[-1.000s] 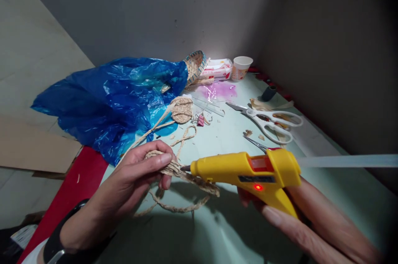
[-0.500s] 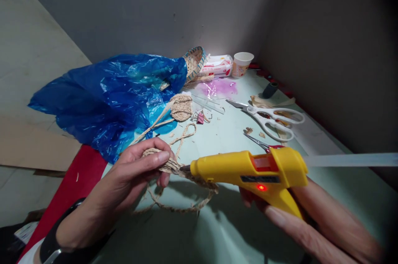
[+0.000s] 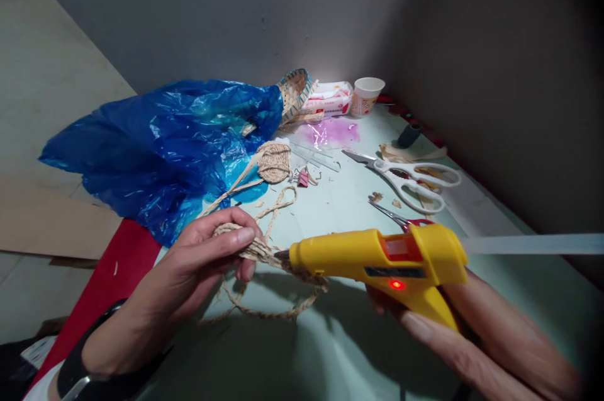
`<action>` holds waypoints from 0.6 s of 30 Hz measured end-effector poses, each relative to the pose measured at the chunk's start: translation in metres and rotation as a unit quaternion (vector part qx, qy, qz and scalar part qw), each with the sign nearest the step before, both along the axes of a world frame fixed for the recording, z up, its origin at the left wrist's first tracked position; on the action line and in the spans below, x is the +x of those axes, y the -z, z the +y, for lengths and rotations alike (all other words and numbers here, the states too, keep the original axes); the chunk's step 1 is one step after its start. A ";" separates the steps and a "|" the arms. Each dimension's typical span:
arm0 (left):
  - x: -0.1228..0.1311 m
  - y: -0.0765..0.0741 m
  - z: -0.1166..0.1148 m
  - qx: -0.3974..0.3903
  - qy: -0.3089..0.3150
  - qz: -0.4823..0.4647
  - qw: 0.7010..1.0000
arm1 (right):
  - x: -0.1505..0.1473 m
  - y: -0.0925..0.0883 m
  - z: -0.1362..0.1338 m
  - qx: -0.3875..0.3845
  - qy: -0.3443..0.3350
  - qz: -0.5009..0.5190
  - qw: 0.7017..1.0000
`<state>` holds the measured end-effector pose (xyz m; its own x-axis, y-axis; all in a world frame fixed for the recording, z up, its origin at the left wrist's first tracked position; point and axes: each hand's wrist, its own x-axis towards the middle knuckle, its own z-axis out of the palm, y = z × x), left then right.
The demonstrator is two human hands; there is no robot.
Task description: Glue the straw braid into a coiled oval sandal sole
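Between the thumb and fingers of my left hand (image 3: 207,262) is a coiled piece of braided straw cord (image 3: 257,251); a loose length of it loops below. My right hand (image 3: 434,325) grips a yellow hot glue gun (image 3: 344,251) by its handle. Its red light glows, and a clear glue stick (image 3: 528,244) sticks out of the back. The dark nozzle points left and meets the cord's right side by my left fingers; whether glue is flowing I cannot tell. Behind my left hand lies a woven straw coil (image 3: 274,162) with trailing strands.
A blue plastic bag (image 3: 160,136) covers the back left, with a woven basket (image 3: 296,96) at its end. Tissue packs (image 3: 330,99) and a paper cup (image 3: 368,97) stand at the back. White scissors (image 3: 406,177), red-handled scissors (image 3: 401,218), a pink binder clip (image 3: 302,177) and a dark spool (image 3: 409,135) lie about.
The hands, cord and glue gun stay almost in place, the nozzle still against the cord. Only a very slight shift of the view and my left hand shows.
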<state>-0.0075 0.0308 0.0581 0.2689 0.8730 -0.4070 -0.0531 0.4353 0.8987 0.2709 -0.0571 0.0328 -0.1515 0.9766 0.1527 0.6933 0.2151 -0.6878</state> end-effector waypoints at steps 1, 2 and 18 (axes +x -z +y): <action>0.000 0.000 0.000 -0.001 -0.001 0.000 1.000 | 0.000 0.000 0.000 -0.003 0.000 -0.002 1.000; 0.000 0.000 0.001 -0.002 -0.001 -0.002 1.000 | 0.000 0.000 -0.001 -0.005 -0.001 0.000 1.000; -0.001 0.001 0.000 -0.010 -0.017 0.004 1.000 | 0.004 0.001 -0.003 0.007 -0.007 0.002 1.000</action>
<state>-0.0089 0.0312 0.0570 0.2365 0.8728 -0.4269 -0.0604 0.4517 0.8901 0.2750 -0.0606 0.0314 -0.1636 0.9723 0.1667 0.6876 0.2336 -0.6875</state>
